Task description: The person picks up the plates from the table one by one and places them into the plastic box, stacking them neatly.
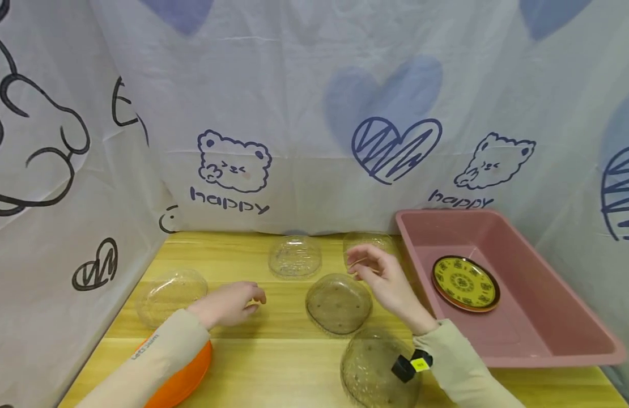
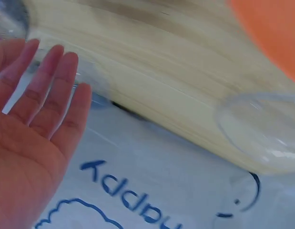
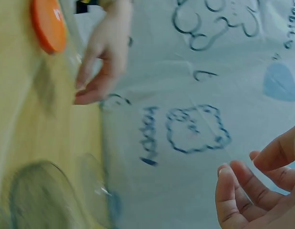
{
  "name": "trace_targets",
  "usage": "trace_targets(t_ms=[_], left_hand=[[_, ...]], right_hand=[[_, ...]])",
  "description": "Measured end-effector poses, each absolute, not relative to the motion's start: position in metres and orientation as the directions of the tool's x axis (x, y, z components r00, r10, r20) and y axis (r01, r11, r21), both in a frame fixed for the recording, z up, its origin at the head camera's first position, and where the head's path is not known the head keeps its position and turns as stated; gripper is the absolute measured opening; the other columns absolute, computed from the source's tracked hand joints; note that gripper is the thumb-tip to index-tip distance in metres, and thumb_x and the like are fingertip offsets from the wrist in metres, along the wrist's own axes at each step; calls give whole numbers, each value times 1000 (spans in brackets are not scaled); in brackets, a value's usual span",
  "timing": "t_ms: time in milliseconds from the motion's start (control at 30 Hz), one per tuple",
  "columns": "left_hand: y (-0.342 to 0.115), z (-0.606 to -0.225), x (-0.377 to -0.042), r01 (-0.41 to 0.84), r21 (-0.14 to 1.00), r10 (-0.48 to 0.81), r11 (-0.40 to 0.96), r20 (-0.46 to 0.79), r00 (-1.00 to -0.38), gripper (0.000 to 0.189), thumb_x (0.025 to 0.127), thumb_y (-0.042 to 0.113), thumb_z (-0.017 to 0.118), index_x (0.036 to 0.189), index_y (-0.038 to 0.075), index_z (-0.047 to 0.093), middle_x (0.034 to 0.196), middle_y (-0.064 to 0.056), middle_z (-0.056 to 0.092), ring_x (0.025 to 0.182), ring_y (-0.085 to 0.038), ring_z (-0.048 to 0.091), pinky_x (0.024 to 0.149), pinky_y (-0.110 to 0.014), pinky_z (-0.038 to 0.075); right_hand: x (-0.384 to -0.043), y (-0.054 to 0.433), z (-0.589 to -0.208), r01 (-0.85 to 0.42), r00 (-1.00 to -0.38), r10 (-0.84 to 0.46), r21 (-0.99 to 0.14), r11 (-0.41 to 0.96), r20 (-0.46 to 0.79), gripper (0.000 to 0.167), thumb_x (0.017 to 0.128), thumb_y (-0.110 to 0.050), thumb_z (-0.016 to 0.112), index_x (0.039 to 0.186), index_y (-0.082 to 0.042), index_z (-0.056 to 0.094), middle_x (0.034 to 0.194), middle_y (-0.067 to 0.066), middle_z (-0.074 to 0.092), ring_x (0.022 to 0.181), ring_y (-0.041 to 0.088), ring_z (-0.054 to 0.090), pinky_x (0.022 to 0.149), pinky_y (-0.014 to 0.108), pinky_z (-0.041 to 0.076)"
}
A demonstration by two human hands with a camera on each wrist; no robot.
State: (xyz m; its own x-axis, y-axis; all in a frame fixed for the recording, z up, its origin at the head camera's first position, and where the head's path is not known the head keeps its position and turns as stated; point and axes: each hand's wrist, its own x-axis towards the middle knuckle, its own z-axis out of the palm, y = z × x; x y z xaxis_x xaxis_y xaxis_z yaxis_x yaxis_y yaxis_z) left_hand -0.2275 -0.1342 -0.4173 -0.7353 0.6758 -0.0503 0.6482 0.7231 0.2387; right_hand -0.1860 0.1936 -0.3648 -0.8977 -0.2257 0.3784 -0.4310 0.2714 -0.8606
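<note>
My left hand (image 1: 230, 304) hovers over the left half of the table, fingers loosely bent and nothing in them. In the left wrist view its fingers (image 2: 66, 102) are extended and spread. Beside it lies a clear plastic dish (image 1: 164, 297), and an orange plate (image 1: 189, 377) is partly hidden under the forearm. My right hand (image 1: 388, 280), also holding nothing, is raised with relaxed fingers to the right of a smoky brown dish (image 1: 338, 304). A second smoky dish (image 1: 368, 371) lies nearer, partly behind the right wrist strap.
A pink basin (image 1: 564, 294) stands at the right, with a yellow patterned plate (image 1: 466, 282) inside, orange showing at its lower edge. Another clear dish (image 1: 294, 258) lies at the back, and one more clear dish (image 1: 352, 241) sits behind the right hand. A printed cloth (image 1: 304, 124) hangs behind the table.
</note>
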Motion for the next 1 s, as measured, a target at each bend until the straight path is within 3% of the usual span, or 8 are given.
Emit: trace_targets(t_ms=[200,400,500,733,1000], left_hand=[[-167,-417,-224,643,241,683,727,-157,-714,13,88,11,75,102,10,74,103,-4,74,96,-24,68,86,-42,59],[-191,-417,-218,542,326,626,775,-279,-728,22,79,20,85,97,14,74,98,2,72,90,-20,66,81,-38,57],[-196,-417,-217,523,334,614,784,-292,-734,28,73,23,89,95,16,74,97,3,72,89,-19,66,81,-36,58],[-210,-423,-215,559,281,624,780,-287,-727,35,66,22,93,95,16,74,96,5,73,89,-16,66,82,-35,58],[-234,-440,-214,616,323,681,718,-147,-717,35,72,24,90,100,12,74,98,2,74,88,-16,67,82,-35,59]], right_hand=[[-182,165,-391,-397,-893,-322,-885,241,313,28,94,8,50,119,7,62,107,28,66,87,6,64,78,31,62],[-179,147,-409,-396,-876,-404,-872,286,265,29,95,4,50,121,1,63,106,24,67,90,33,69,77,26,59],[-180,141,-417,-399,-866,-437,-862,312,243,31,94,5,49,121,0,63,105,22,68,90,37,68,77,21,57],[-182,131,-431,-398,-835,-520,-847,352,177,33,92,4,51,123,0,62,106,21,69,90,31,68,78,19,55],[-182,124,-437,-353,-791,-610,-843,407,37,33,97,-5,52,129,-1,59,114,20,68,92,16,63,78,18,52]])
